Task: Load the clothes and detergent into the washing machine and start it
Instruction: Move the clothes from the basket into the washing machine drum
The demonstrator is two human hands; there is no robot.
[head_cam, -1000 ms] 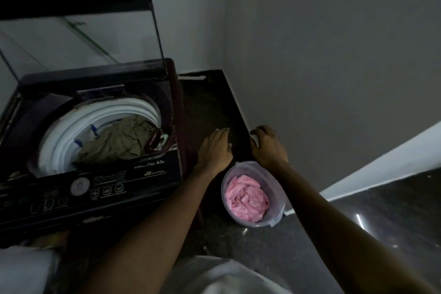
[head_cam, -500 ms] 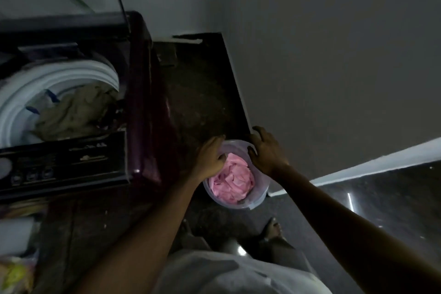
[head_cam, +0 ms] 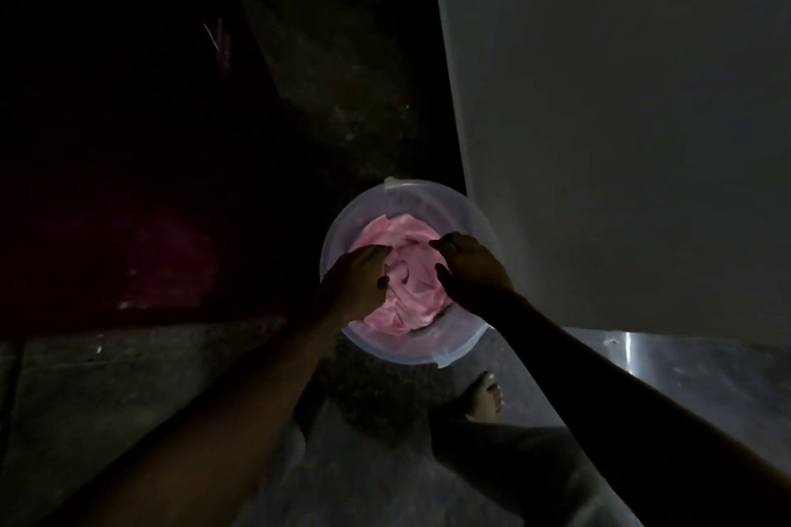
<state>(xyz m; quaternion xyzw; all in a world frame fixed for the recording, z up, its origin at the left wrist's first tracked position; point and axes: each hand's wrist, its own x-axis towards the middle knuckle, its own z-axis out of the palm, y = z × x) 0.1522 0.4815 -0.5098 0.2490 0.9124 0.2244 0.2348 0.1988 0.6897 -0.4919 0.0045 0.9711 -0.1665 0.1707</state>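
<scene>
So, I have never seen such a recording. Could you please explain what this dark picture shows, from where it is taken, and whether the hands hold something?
There is no machine here: a person wears a camera on the head, so the picture looks down along both arms. On the dark floor stands a clear plastic tub, close to a pale wall. Inside lies crumpled pink cloth. The left hand and the right hand reach into the tub over the cloth with fingers spread; neither has clearly gripped it yet. Below the tub one bare foot shows. The area at the left is too dark to read.
</scene>
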